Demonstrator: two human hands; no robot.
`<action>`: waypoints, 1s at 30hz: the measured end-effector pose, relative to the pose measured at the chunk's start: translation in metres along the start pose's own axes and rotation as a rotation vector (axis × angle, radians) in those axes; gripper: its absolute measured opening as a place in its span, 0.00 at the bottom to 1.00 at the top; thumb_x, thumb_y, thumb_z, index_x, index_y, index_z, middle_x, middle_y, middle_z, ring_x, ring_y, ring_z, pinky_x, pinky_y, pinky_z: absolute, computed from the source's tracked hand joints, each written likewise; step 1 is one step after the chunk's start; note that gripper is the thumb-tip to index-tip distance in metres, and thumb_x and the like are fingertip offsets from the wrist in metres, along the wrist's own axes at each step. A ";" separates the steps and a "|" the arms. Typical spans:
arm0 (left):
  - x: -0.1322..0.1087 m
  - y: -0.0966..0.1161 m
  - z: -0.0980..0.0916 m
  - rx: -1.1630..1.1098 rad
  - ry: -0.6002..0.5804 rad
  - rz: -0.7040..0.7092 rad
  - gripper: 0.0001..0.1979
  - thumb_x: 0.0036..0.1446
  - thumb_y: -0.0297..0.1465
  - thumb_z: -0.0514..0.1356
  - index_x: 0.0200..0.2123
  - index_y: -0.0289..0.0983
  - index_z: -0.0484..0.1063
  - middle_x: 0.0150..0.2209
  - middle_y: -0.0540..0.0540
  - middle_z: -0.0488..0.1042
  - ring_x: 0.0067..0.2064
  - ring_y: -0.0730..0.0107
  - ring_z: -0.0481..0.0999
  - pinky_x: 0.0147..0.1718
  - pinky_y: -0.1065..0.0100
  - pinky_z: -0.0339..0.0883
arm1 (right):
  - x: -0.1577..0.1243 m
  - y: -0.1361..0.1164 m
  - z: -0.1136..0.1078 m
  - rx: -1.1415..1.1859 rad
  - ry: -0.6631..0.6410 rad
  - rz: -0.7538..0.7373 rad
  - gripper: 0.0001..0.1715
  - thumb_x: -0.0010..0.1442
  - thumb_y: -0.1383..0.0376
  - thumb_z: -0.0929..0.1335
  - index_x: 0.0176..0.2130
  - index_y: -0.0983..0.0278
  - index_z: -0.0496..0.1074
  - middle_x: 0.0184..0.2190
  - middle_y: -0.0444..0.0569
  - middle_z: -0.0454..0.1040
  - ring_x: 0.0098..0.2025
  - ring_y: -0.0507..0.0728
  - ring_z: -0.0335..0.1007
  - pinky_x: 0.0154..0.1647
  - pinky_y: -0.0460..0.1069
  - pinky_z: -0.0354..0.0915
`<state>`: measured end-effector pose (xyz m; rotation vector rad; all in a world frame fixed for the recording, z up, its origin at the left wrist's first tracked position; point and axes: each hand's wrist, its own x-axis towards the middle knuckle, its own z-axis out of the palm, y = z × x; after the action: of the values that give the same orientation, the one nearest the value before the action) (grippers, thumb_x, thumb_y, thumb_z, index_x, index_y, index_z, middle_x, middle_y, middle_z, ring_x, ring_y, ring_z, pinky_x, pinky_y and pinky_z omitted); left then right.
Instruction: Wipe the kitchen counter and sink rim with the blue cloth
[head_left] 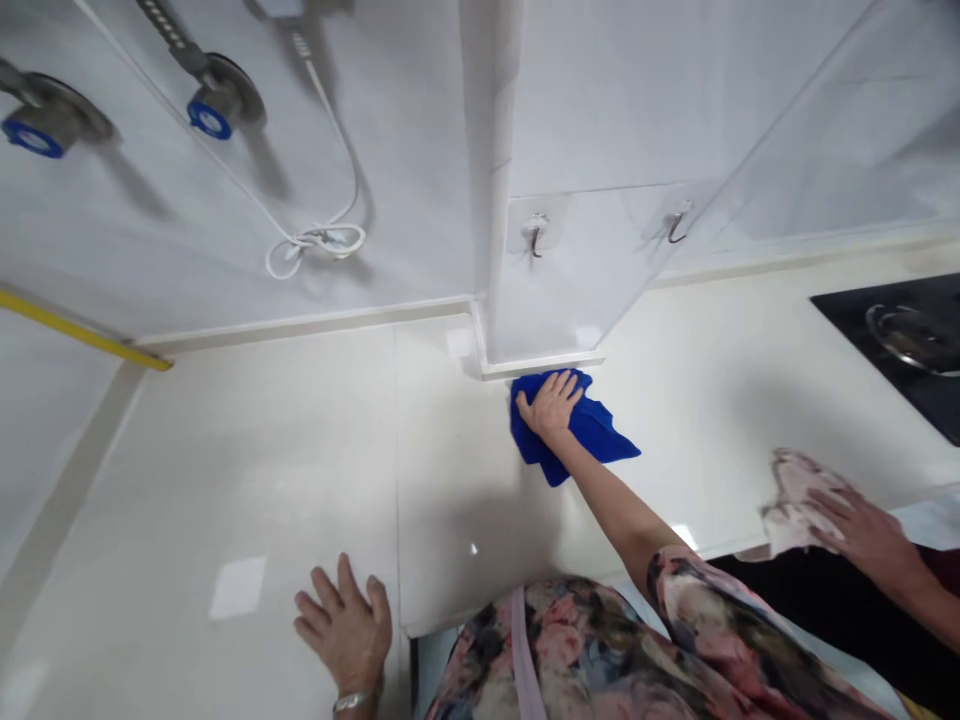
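Observation:
A crumpled blue cloth (600, 430) lies on the pale countertop (300, 450), against the foot of the boxed-out wall corner. My right hand (553, 402) presses down on it from above, with the fingers bent over the fabric and the thumb out to the side. My left hand (346, 625), with a metal band at the wrist, is at the front of the counter, left of the seam. Its fingers are spread and hold nothing; whether the palm touches the surface I cannot tell.
At right, another person's hand (862, 525) rests on a pale patterned cloth (799, 490). A black cooktop (907, 340) is set beyond it. On the walls are hooks (535, 240), blue-capped valves (214, 112) and a bundled white cable (322, 238). A yellow pipe (82, 328) runs along the left.

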<state>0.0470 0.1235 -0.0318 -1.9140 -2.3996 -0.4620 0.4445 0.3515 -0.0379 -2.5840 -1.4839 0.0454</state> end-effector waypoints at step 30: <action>0.000 0.005 0.006 -0.052 0.008 -0.062 0.33 0.70 0.43 0.50 0.71 0.30 0.63 0.76 0.25 0.51 0.77 0.28 0.40 0.68 0.25 0.42 | -0.181 0.001 -0.035 0.267 -0.366 -1.116 0.43 0.67 0.50 0.67 0.74 0.62 0.59 0.77 0.57 0.53 0.79 0.72 0.37 0.76 0.77 0.25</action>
<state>0.0528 0.1258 -0.0362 -1.8582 -2.4725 -0.5396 0.3576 0.1905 -0.0132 -1.2996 -2.5889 0.5361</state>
